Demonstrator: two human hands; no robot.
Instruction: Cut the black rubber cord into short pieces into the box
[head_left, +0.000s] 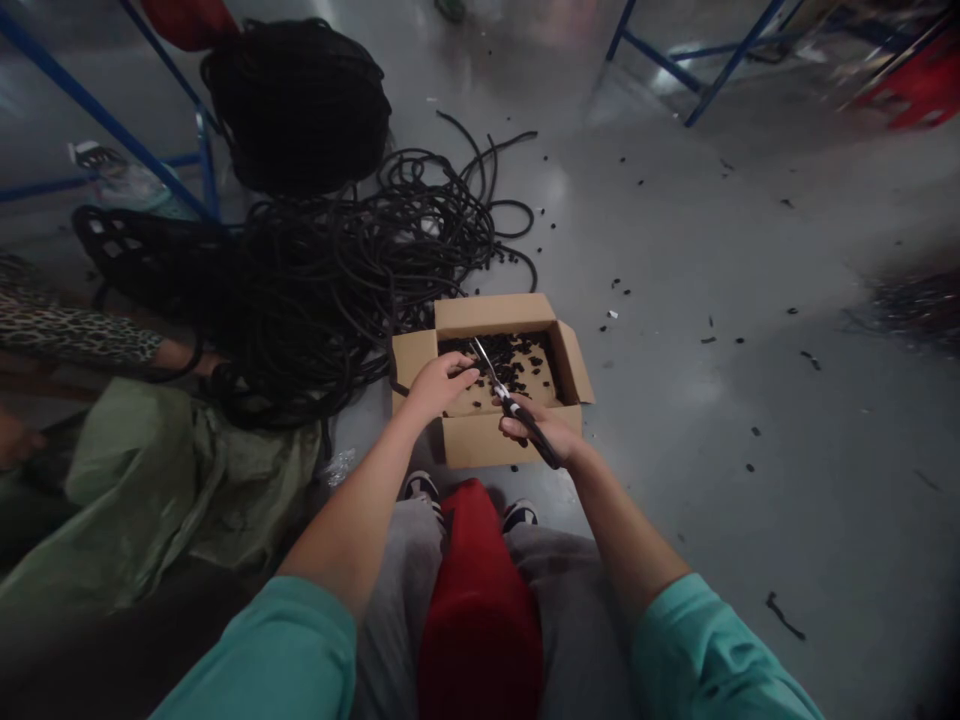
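Observation:
My left hand (439,388) is closed over the left side of an open cardboard box (491,442), its fingers pinched round a black rubber-like cord (398,381). The cord comes in from the pile on the left and passes under the hand; its end near the fingertips is hard to make out. My right hand (551,428) grips scissors (529,428) with black handles, their blades parted and pointing up-left, close to the left fingertips. Short black cut pieces (517,372) lie across the bottom of the box.
Left of the box spreads a tangled pile of black cord (322,270), with a large coil (296,105) behind it. Another person's patterned sleeve (82,320) reaches in beside a green sheet (150,480). A red stool (480,610) is between my legs. Scraps dot the grey floor (690,260).

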